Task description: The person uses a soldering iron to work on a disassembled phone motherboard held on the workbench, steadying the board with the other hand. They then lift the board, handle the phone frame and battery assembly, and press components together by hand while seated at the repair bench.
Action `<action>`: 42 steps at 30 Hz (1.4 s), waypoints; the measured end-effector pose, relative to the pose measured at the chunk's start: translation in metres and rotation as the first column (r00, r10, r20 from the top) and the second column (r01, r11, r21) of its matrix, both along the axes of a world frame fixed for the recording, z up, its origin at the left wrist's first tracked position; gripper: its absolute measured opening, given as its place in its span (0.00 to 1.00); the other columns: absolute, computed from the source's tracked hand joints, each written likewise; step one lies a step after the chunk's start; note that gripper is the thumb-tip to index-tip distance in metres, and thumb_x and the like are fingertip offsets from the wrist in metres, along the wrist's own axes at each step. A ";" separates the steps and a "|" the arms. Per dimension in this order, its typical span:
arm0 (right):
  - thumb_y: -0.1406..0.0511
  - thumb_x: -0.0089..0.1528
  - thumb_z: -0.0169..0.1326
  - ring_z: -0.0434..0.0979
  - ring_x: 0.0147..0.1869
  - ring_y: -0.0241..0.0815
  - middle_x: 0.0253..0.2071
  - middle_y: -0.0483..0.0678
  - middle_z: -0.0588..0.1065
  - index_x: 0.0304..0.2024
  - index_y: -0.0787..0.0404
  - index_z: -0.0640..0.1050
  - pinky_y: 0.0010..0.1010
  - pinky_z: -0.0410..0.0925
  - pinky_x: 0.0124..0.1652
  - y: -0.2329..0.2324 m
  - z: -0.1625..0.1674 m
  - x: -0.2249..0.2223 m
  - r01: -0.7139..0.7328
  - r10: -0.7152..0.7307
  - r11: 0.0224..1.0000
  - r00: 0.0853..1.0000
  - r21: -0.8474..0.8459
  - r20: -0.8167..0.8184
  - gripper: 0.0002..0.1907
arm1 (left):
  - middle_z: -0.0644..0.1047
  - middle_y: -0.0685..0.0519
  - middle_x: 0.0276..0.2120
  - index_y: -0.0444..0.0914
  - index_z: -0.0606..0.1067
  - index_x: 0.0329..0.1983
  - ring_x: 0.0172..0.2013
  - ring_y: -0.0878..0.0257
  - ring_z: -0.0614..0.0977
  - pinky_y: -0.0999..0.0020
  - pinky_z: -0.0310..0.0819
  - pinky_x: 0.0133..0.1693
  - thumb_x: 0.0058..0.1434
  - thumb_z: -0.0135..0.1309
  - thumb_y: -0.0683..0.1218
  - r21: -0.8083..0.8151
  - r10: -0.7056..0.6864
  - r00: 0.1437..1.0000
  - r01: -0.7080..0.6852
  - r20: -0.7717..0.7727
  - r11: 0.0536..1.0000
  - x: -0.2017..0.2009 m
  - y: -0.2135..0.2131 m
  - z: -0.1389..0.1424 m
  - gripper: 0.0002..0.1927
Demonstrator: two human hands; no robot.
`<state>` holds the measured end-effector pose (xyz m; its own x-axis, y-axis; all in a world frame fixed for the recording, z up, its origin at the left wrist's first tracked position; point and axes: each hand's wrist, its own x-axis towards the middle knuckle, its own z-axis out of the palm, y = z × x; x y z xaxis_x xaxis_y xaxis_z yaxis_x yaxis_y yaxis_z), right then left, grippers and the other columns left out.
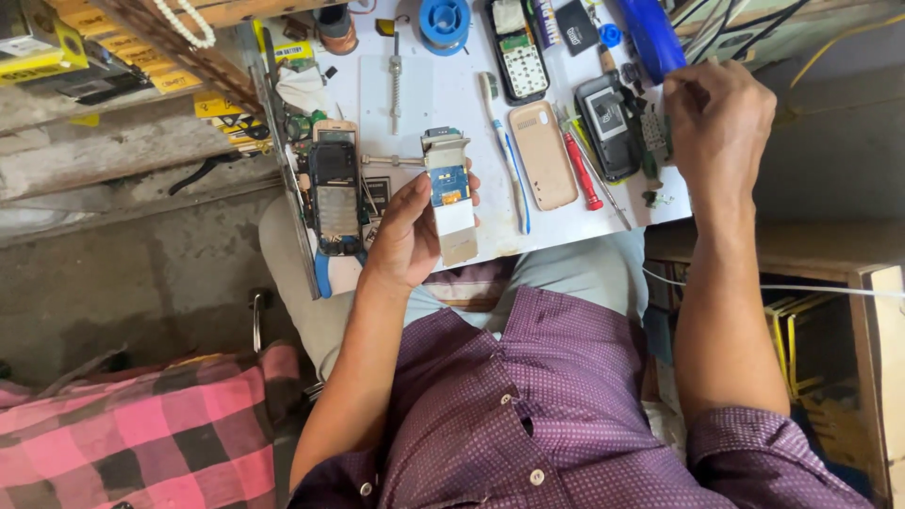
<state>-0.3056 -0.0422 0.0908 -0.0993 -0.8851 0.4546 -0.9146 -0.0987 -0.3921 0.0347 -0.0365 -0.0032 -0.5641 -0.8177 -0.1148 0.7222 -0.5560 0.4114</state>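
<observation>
Held in the left hand [407, 231]: a stripped phone board with blue circuit panel, metal frame and pale ribbon strip [450, 193], long axis running near-to-far across the white work surface [443, 94], metal end pointing away from the body, pale strip end pointing back toward the lap. Blue rectangle with a small orange patch in the middle, silver bracket above, cream flat strip below. Positioned just above the near edge of the surface, between a dismantled dark phone body [335, 193] and a white-and-blue toothbrush [504, 151].

Left hand palm turned inward, thumb and curled fingers closed around the board's left edge, forearm rising from the lap.

Right hand [716, 123] reaching far right, back of hand up, fingers bent down and bunched over small parts beside a black opened phone shell [608, 123]; cannot tell what, if anything, sits pinched there. Nearby: beige phone back cover [542, 155], red-handled screwdriver [583, 179], blue solder spool [444, 21].
</observation>
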 end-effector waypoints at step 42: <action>0.60 0.63 0.63 0.80 0.37 0.59 0.37 0.57 0.77 0.42 0.63 0.79 0.47 0.70 0.35 -0.025 -0.021 0.139 -0.092 0.107 0.974 0.992 0.208 -0.060 0.13 | 0.78 0.44 0.54 0.29 0.68 0.67 0.52 0.55 0.81 0.56 0.78 0.55 0.71 0.56 0.54 -0.018 0.047 0.998 -0.047 0.030 0.999 -0.006 0.001 0.006 0.30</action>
